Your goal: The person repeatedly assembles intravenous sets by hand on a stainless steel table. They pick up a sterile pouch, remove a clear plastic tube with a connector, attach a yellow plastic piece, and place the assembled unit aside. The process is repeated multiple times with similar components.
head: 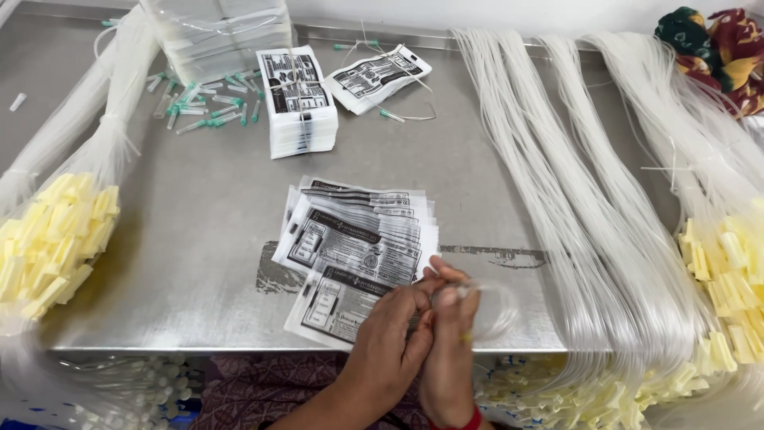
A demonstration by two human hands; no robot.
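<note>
Down at the near edge of the steel table (199, 239), in the head view, both hands meet over a coil of clear tubing (485, 306). The left hand (390, 350) is pinched closed on the coil, fingers curled; the right hand (447, 350) also grips it, fingertips pressed against the left. Just left of the hands, a fan of flat printed pouches (358, 239) lies on the table, the nearest one (334, 306) touching the left hand; whether anything is inside it cannot be told. Beyond the fan stands a tied stack of printed pouches (298, 99), with another tied packet (378, 76) beside it and green-capped needles (203, 107) scattered left of that. A pile of clear bags (219, 32) sits behind. Right of the fan hang long bundles of clear tubing (589, 207) with yellow connectors (728, 271).
</note>
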